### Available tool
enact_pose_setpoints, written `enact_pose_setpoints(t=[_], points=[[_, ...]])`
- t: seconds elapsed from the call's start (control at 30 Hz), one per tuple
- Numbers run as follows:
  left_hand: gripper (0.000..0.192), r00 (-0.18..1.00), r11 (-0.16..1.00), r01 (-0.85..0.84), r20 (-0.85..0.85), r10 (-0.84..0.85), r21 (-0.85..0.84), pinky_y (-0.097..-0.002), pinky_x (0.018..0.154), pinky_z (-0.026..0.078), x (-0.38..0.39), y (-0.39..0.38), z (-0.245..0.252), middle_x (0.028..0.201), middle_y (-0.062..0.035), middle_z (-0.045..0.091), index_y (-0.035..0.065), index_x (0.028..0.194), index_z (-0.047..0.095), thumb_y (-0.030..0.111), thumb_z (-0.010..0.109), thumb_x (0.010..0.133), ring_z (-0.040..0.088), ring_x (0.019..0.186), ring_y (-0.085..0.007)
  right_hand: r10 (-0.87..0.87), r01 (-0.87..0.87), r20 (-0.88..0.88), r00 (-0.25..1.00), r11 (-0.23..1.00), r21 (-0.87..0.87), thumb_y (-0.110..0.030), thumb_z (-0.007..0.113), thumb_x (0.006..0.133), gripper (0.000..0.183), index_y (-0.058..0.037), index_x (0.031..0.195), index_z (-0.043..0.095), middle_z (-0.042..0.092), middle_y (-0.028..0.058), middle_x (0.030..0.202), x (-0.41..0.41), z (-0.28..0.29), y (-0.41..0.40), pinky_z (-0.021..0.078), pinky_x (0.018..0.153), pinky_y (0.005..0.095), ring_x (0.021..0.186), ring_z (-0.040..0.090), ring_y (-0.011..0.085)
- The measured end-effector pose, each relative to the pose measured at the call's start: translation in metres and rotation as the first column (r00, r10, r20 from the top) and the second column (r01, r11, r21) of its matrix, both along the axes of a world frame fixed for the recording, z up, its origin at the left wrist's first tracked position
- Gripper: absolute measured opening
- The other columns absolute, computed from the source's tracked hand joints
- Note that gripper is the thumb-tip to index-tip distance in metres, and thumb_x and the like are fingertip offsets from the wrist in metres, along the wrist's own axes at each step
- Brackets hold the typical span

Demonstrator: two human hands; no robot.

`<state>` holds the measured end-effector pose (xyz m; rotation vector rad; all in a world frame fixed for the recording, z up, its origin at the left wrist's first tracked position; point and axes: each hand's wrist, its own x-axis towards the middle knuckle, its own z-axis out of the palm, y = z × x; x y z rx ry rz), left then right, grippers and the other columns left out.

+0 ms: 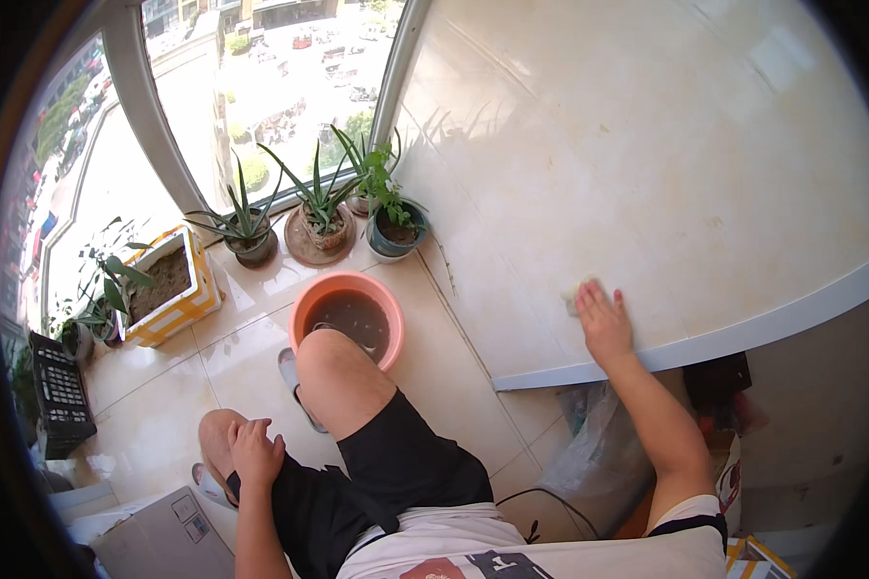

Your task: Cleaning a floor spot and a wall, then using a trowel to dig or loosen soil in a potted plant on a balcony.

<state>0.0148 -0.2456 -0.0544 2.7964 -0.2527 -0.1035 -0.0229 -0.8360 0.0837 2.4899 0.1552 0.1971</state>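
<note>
My right hand [605, 326] presses a pale yellowish sponge or cloth [571, 298] flat against the cream tiled wall [594, 181], not far from its white edge trim [666, 353]. The palm and fingers hide most of it. My left hand [255, 450] rests on my left knee with nothing in it, its fingers a little apart. On the floor in front of my right knee stands a pink plastic basin [398, 318] with murky brown water [351, 318] inside. The knee covers part of its near rim.
Potted aloe plants [250, 235] and a leafy plant in a blue pot [397, 228] line the window. A foam box of soil [163, 282] and a black crate [59, 394] stand left. Near me are a cardboard box [159, 539], a clear plastic bag [597, 434] and a black cable [557, 498].
</note>
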Motion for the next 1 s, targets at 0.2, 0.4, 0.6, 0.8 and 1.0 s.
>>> enact_pose_setpoints(t=[0.2,0.4,0.6,0.8,1.0], points=[[0.028,0.997,0.997,-0.074,0.005,0.074,-0.006,-0.0408,0.100,0.030,-0.005,0.009,-0.006,0.093,-0.0084,0.063,0.0055,0.095,0.061,0.018,0.065,0.071,0.057,0.095,-0.0224,-0.099,0.151,0.436,0.895,0.985,-0.086,-0.005,0.041,0.085,0.043,-0.0079,0.127,0.047,0.043,0.0035,0.137,0.109,0.121,0.039,0.0163,0.106,0.0543,0.132,0.033,0.0205],[0.023,0.999,0.997,-0.043,0.005,0.043,-0.066,-0.0395,0.096,0.034,0.005,-0.009,0.010,0.091,-0.0087,0.063,0.0063,0.092,0.061,0.015,0.064,0.071,0.058,0.092,-0.0235,-0.013,-0.116,-0.555,0.832,0.974,-0.197,-0.015,0.039,0.088,0.043,0.0081,0.124,0.046,0.044,0.0169,0.134,0.052,-0.136,-0.011,0.0183,0.111,0.0411,0.130,0.034,0.0239],[0.018,0.991,0.954,-0.043,0.109,0.079,-0.296,-0.0374,0.072,0.048,0.035,-0.032,0.070,0.085,-0.0116,0.063,0.0015,0.088,0.060,0.005,0.066,0.071,0.060,0.082,-0.0301,0.036,-0.014,0.354,0.934,0.998,-0.063,-0.015,0.042,0.085,0.038,-0.0082,0.122,0.052,0.048,0.0027,0.132,0.230,0.084,0.045,0.0189,0.109,0.0461,0.129,0.035,0.0171],[0.015,0.998,0.786,-0.061,-0.031,0.054,-0.615,-0.0283,0.054,0.046,0.058,-0.084,0.118,0.066,-0.0126,0.060,-0.0012,0.073,0.059,0.006,0.072,0.071,0.060,0.056,-0.0231,-0.025,0.071,0.612,0.791,0.996,-0.051,-0.013,0.041,0.086,0.038,-0.0085,0.122,0.052,0.047,0.0044,0.133,0.241,0.152,0.043,0.0212,0.107,0.0497,0.129,0.035,0.0192],[0.012,0.975,0.592,-0.218,-0.141,0.174,-0.776,-0.0271,0.055,0.045,0.020,-0.014,0.031,0.065,-0.0100,0.060,-0.0018,0.079,0.059,0.003,0.068,0.072,0.057,0.056,-0.0163,-0.049,-0.013,-0.458,0.888,0.991,-0.132,-0.016,0.045,0.083,0.037,0.0053,0.109,0.060,0.055,0.0177,0.121,0.026,-0.140,0.014,0.0201,0.109,0.0441,0.123,0.043,0.0276]])
